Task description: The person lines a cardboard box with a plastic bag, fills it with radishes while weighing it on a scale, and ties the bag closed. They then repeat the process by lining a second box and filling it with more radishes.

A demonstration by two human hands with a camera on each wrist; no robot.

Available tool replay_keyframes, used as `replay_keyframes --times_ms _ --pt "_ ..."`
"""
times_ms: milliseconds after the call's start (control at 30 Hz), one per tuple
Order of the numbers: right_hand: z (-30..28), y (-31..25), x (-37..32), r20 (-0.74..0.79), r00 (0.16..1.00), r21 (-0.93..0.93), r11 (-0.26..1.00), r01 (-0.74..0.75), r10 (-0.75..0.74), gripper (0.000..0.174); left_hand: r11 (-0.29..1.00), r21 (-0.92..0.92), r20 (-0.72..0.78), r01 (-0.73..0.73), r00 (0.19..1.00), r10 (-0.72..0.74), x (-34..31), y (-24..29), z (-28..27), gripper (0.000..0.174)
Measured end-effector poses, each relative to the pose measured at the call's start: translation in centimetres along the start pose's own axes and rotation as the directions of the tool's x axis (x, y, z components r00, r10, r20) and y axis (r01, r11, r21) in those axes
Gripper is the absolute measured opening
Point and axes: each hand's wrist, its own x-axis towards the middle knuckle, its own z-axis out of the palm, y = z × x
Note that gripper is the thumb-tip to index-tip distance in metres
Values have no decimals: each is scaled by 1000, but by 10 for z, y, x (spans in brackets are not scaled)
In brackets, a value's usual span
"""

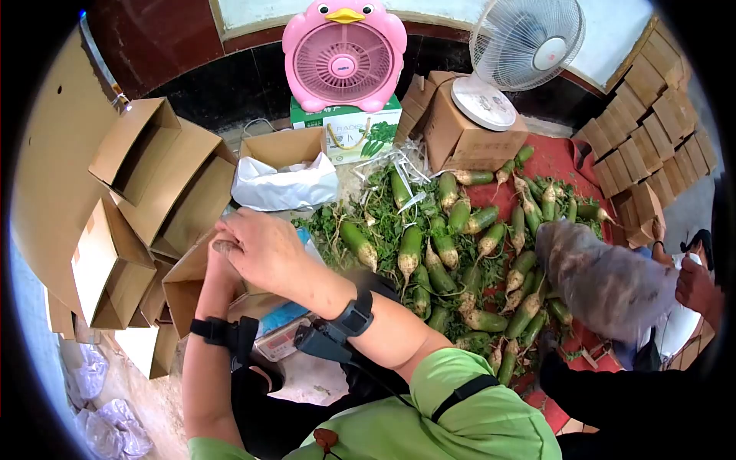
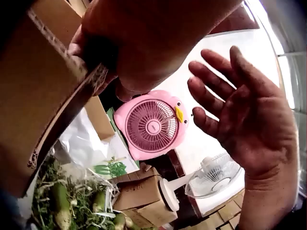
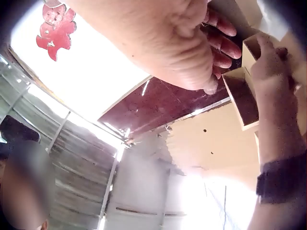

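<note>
My left hand [image 2: 139, 43] grips the edge of a cardboard box [image 2: 33, 96], its fingers bent over the flap. In the head view that box [image 1: 182, 287] stands low at the left, and most of the left hand [image 1: 220, 268] is hidden behind my right. The right hand [image 1: 264, 244] is close over the left one, in front of the box. Its palm and spread fingers show in the left wrist view, where the right hand [image 2: 254, 115] holds nothing. Seen from the right wrist, the left hand [image 3: 271, 67] is on the cardboard.
Green radishes [image 1: 410, 249] with leaves lie on a red cloth [image 1: 567, 157]. Several open boxes [image 1: 115, 261] are stacked at left, beside a white-lined carton [image 1: 285, 188]. A pink fan [image 1: 343, 65] and a white fan [image 1: 491, 100] stand behind. Another person handles a plastic bag [image 1: 602, 276].
</note>
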Motion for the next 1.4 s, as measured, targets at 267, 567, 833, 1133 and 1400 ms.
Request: replay_keyframes --times_ms 267,567,833,1133,1400 --pt "-17 -2 6 94 995 36 999 32 -35 23 976 -84 48 -199 978 203 -17 25 -3 30" --pt "-88 110 38 219 935 -212 949 -232 277 25 889 -214 371 404 876 -309 -72 75 -88 42" --pt "-141 417 -71 -364 606 -264 545 -796 707 21 887 -169 368 430 862 -348 -69 74 -91 43" --pt "-140 449 -72 -254 167 260 233 -937 953 83 830 -127 502 543 757 -419 -48 64 -81 43" --pt "-122 463 -15 -307 575 -363 466 -807 758 25 870 -104 521 482 772 -365 -41 59 -77 45"
